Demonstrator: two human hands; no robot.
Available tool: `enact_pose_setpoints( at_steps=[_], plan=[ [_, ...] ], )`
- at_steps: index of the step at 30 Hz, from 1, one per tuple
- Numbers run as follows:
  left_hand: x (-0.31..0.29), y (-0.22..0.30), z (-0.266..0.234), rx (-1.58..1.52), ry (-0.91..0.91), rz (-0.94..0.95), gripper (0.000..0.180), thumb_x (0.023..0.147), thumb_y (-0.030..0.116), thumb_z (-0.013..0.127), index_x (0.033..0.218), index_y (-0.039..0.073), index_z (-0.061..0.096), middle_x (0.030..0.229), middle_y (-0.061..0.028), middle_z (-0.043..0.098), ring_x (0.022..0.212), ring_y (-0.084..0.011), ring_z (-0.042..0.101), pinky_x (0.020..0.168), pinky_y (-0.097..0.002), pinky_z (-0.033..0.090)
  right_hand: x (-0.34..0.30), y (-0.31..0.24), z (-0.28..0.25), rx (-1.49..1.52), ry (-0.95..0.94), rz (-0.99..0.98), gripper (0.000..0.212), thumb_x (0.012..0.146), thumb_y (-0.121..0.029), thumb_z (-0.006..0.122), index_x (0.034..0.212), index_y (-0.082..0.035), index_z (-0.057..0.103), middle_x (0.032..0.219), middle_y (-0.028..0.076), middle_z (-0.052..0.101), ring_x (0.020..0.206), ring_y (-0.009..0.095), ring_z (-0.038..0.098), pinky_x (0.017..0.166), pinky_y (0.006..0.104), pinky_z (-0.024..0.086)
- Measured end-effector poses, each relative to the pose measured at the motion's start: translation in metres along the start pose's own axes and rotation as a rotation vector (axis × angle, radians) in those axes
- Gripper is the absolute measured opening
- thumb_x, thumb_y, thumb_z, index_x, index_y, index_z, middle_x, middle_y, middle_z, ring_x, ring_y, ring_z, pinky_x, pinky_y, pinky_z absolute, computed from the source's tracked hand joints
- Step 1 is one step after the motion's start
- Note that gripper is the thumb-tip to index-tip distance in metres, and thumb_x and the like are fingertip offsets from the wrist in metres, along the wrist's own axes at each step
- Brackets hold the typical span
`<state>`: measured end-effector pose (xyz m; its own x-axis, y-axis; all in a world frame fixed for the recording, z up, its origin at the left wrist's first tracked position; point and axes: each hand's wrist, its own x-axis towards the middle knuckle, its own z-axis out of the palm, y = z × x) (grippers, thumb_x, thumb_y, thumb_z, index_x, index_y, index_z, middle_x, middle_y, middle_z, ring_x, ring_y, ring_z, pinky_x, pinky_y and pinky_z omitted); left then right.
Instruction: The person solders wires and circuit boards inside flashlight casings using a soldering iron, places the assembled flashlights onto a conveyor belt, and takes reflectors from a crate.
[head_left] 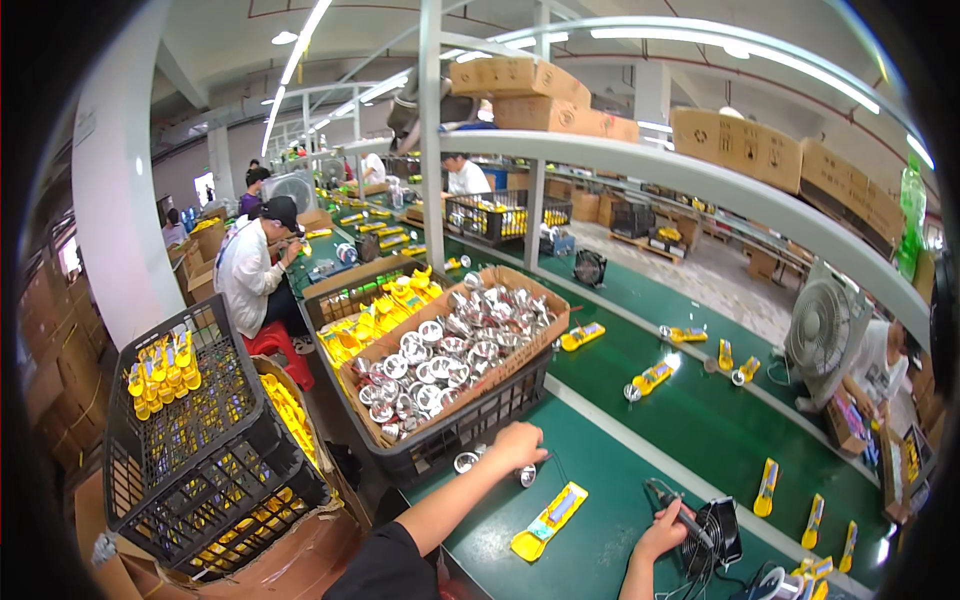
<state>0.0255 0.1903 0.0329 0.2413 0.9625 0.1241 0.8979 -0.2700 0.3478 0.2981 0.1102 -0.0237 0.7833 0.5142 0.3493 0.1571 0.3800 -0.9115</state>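
My left hand (pixel 518 446) is closed over the green bench beside the carton of reflectors; whatever its fingers hold is hidden. Just below it lies a silver reflector cup (pixel 527 476), with another silver cup (pixel 466 462) to its left. A thin dark wire shows by the fingertips. My right hand (pixel 658 535) grips a dark pen-shaped tool, apparently a soldering iron (pixel 694 524), at the lower right. Between the hands lies a yellow lamp housing (pixel 550 521) with a pale strip inside, untouched by either.
A carton (pixel 560 318) full of silver reflectors rests on a black crate beside yellow housings (pixel 385 312). More crates (pixel 215 500) stand left. Yellow pieces (pixel 655 376) lie along the green conveyor (pixel 620 410). A black device (pixel 722 530) with cables sits right. Co-workers (pixel 250 265) sit further off.
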Motion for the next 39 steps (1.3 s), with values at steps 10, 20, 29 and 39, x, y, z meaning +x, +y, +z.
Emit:
enact_pose_setpoints(
  at_steps=[10, 20, 29, 39],
  plan=[
    [-0.011, 0.009, 0.008, -0.031, -0.014, -0.048, 0.034, 0.076, 0.042, 0.053, 0.082, 0.011, 0.062, 0.078, -0.0098, 0.062, 0.079, -0.0278, 0.058, 0.066, -0.0403, 0.046, 0.004, -0.005, 0.001, -0.09, 0.001, 0.035, 0.017, 0.084, -0.017, 0.05, 0.079, -0.001, 0.048, 0.052, 0.001, 0.042, 0.044, 0.005, 0.035, 0.04, 0.0192, 0.026],
    [-0.036, 0.002, 0.01, -0.021, -0.141, 0.147, 0.024, 0.075, 0.034, 0.055, 0.082, 0.012, 0.061, 0.083, -0.0048, 0.06, 0.087, -0.0257, 0.052, 0.07, -0.0413, 0.04, 0.0, -0.012, -0.003, -0.063, -0.023, 0.053, 0.019, 0.084, -0.018, 0.05, 0.078, -0.001, 0.048, 0.053, 0.001, 0.042, 0.044, 0.007, 0.036, 0.042, 0.0207, 0.029],
    [-0.045, 0.013, 0.004, 0.042, -0.14, 0.16, 0.017, 0.066, 0.017, 0.053, 0.081, 0.01, 0.06, 0.082, -0.0059, 0.059, 0.088, -0.0262, 0.05, 0.071, -0.0409, 0.04, -0.001, -0.005, 0.0, -0.029, -0.011, 0.007, 0.02, 0.084, -0.019, 0.051, 0.074, -0.002, 0.048, 0.05, -0.001, 0.04, 0.043, 0.005, 0.034, 0.04, 0.0194, 0.027],
    [-0.043, 0.006, -0.005, 0.049, -0.145, 0.276, 0.021, 0.067, 0.023, 0.058, 0.083, 0.01, 0.06, 0.087, -0.0068, 0.055, 0.091, -0.026, 0.047, 0.075, -0.0377, 0.039, -0.004, -0.018, 0.003, 0.049, -0.065, 0.019, 0.014, 0.083, -0.014, 0.053, 0.077, -0.003, 0.047, 0.053, -0.001, 0.046, 0.043, 0.003, 0.036, 0.039, 0.0168, 0.026]
  ],
)
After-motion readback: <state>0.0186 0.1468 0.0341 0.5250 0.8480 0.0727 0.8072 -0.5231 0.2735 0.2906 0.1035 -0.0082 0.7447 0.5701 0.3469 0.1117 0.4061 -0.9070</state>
